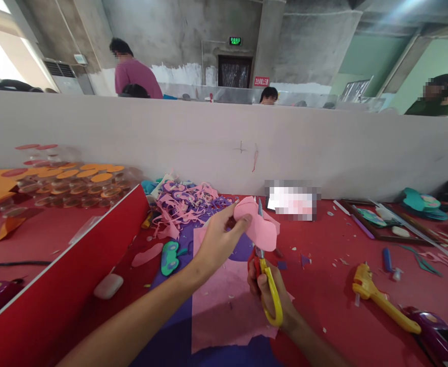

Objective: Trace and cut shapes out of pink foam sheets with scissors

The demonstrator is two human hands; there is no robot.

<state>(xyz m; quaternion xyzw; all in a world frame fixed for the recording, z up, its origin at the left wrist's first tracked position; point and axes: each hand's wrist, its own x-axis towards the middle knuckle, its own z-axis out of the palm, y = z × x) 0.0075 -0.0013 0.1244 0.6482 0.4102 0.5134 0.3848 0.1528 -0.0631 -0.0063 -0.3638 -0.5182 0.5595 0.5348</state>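
Observation:
My left hand pinches a small pink felt piece and holds it up above the red table. Below it, my right hand grips yellow-handled scissors, whose blades point up into the pink piece. Under both hands lie a pink felt sheet and a purple sheet beneath it.
A heap of pink and purple scraps lies behind the sheets. A red divider board runs along the left. A yellow glue gun, a blue stick and a framed tray are on the right. People sit beyond the grey partition.

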